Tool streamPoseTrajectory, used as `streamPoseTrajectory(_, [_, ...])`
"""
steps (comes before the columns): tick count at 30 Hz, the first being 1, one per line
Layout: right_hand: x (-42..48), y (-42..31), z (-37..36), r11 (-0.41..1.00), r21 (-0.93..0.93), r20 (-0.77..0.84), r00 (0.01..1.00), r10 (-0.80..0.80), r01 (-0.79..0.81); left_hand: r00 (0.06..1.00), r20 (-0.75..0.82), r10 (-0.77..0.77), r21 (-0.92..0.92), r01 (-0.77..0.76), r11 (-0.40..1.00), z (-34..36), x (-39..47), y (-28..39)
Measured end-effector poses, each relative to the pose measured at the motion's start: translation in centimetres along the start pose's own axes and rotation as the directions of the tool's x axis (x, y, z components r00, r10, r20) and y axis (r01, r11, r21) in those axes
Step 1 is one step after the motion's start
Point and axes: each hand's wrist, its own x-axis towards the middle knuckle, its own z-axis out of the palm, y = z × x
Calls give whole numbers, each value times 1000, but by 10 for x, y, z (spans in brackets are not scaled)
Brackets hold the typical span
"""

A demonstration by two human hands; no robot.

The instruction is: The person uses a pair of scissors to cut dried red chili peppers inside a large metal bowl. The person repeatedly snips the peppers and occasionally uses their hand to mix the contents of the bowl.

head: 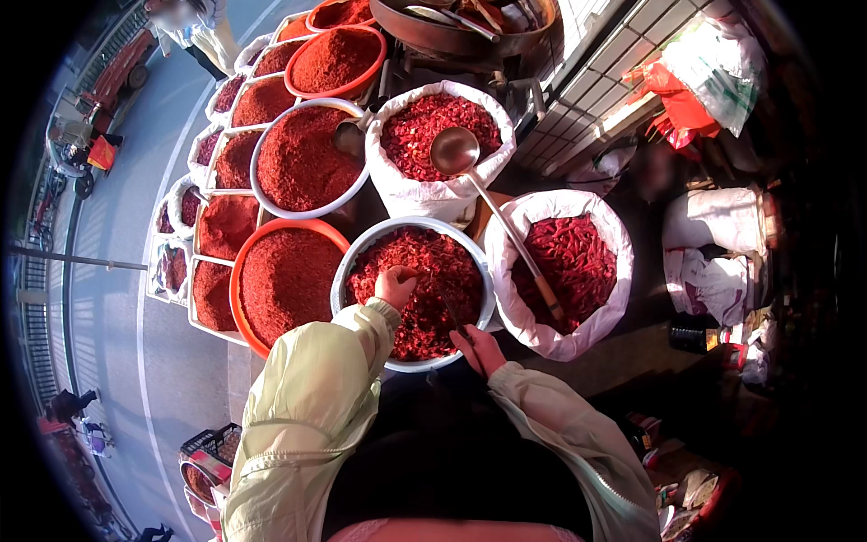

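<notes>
A pale blue basin (336,284) of cut dried red chillies (433,261) stands before me. My left hand (396,287) is over its left part, thumb and fingertips close together; whether something small is between them, I cannot tell. At the basin's near right rim, my right hand (479,349) is closed around a thin dark tool (450,308), perhaps scissors or tongs, that points into the chillies. Right of the basin is a white sack (613,315) of whole dried chillies (576,254). A long-handled metal ladle (455,151) lies across this sack and the one behind it.
An orange basin (237,298) of chilli flakes touches the left side. Farther back are a white sack (423,196) of cut chillies, a blue-rimmed basin (254,162) and a large metal pan (440,44). A person (193,30) stands by the road at the upper left.
</notes>
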Motion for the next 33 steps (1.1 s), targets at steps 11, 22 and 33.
streamPoseTrajectory(11, [14, -30, 4, 990, -101, 62, 994, -90, 96, 809, 522, -270, -419, 519, 745, -8, -47, -2])
streamPoseTrajectory(22, [11, -19, 8, 918, -390, 145, 989, -22, 78, 814, 461, -354, -277, 510, 814, -12, -57, -14])
streamPoseTrajectory(33, [-9, -10, -8, 968, -250, 14, 1000, -11, 14, 904, -428, -16, 169, 97, 981, -77, -31, -133])
